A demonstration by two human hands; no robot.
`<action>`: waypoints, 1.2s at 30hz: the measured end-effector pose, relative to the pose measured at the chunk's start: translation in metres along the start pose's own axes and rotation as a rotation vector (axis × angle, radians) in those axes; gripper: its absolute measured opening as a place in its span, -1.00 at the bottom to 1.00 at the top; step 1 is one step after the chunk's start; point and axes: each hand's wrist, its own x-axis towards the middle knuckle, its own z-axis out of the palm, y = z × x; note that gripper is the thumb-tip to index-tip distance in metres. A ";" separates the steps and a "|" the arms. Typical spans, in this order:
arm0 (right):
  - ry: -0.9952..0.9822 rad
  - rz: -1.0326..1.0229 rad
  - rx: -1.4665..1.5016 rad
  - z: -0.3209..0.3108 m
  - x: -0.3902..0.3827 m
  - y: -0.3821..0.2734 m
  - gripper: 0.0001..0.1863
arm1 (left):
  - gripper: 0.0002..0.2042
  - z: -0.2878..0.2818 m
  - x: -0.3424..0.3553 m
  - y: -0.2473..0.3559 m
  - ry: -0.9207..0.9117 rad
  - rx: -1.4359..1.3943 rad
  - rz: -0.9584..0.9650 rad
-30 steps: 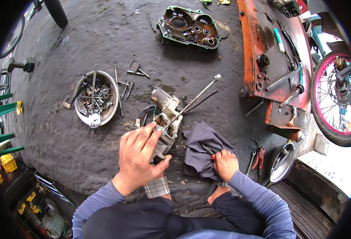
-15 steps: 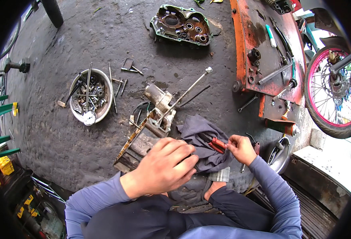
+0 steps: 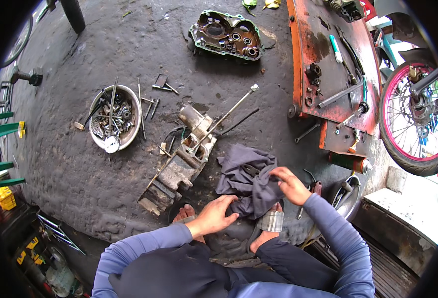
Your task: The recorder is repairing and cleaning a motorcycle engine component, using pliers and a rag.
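A dark grey cloth (image 3: 246, 181) lies bunched on the ground in front of me. My right hand (image 3: 292, 186) has its bent fingertips closed on the cloth's right edge. At the lower left side of the cloth is my left hand (image 3: 213, 215), thumb apart from the fingers, fingertips by the fabric and nothing seen in its grasp. The red-handled pliers do not show now; folds of cloth cover where they were. Left of the cloth rests a dirty metal engine part (image 3: 174, 171), with a long rod (image 3: 226, 116) slanting up from it.
A bowl (image 3: 136, 130) of small metal parts stands at left, loose bolts beside it. Farther off lies an open engine casing half (image 3: 226, 36). At right are an orange metal stand (image 3: 298, 64) with tools, a spray can (image 3: 350, 162) and a pink-rimmed wheel (image 3: 385, 116).
My left hand has moved down and opened, away from the engine part. The right hand has shifted left and up onto the cloth. The pliers have gone from sight as the cloth bunched over.
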 end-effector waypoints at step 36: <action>0.020 0.063 0.760 0.005 0.011 -0.123 -0.54 | -0.31 -0.077 0.015 0.095 0.241 -0.103 0.170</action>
